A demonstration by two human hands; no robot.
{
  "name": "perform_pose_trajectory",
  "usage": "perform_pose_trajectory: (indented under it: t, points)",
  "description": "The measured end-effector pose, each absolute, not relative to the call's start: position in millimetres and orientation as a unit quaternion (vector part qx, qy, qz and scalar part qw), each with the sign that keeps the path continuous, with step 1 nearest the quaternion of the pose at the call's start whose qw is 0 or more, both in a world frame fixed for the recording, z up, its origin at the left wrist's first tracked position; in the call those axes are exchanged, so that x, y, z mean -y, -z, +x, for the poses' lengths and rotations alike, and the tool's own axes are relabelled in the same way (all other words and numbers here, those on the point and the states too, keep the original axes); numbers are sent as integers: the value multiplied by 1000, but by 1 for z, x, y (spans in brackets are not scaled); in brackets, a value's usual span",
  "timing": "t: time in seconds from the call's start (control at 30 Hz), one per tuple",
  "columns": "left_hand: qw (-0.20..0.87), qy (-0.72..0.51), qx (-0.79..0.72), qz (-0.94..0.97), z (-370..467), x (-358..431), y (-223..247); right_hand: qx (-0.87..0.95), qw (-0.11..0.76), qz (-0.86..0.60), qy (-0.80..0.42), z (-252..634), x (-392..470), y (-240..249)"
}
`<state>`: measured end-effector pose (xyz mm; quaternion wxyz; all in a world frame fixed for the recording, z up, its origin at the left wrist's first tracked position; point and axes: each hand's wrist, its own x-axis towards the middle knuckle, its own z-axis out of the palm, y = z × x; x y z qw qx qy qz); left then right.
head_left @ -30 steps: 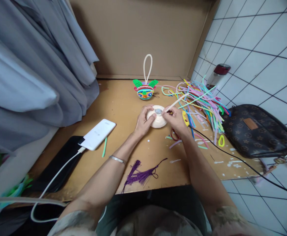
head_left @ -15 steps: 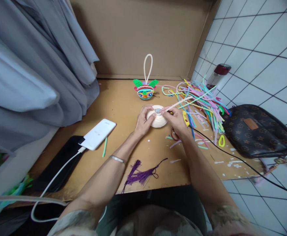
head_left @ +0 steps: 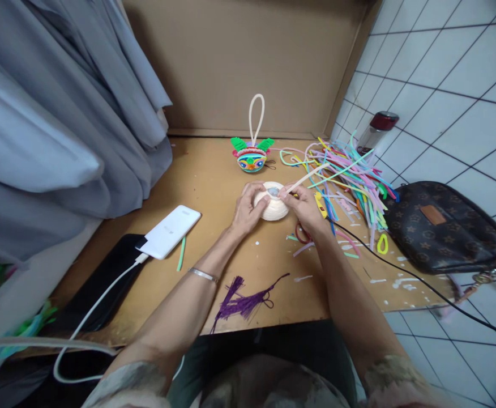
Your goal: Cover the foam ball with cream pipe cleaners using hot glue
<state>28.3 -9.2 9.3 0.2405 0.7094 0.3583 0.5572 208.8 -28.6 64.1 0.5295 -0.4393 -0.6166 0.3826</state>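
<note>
A round cream-coloured piece (head_left: pixel 273 212), wound in rings with a greyish opening at its top, sits between my hands above the table. My left hand (head_left: pixel 248 208) grips its left side, thumb on the upper face. My right hand (head_left: pixel 302 203) pinches a cream fuzzy strip (head_left: pixel 310 177), like a pipe cleaner, against the right rim of the opening; the strip's free end points up and right. Behind stands a colourful lion-head ornament (head_left: pixel 251 160) with green ears and a white loop. The fingertips of both hands are partly hidden.
Many coloured pipe cleaners (head_left: pixel 350 175) lie heaped at the right, beside a brown patterned bag (head_left: pixel 452 226) and a red-lidded bottle (head_left: pixel 377 130). A yellow tool (head_left: pixel 321 205) trails a black cord. Purple tassels (head_left: pixel 246 303) lie in front; a white power bank (head_left: pixel 171 231) is at left.
My right fingers have shifted slightly right along the rim with the strip, and more of the greyish opening shows. My left hand stays nearly still.
</note>
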Motion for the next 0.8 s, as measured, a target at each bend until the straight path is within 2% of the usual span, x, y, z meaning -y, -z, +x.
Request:
perform_pose_trajectory:
  t: [0.8]
  points:
    - [264,-559,-354,701,27,8,-11,648,513,-444,-345,209,32,-67]
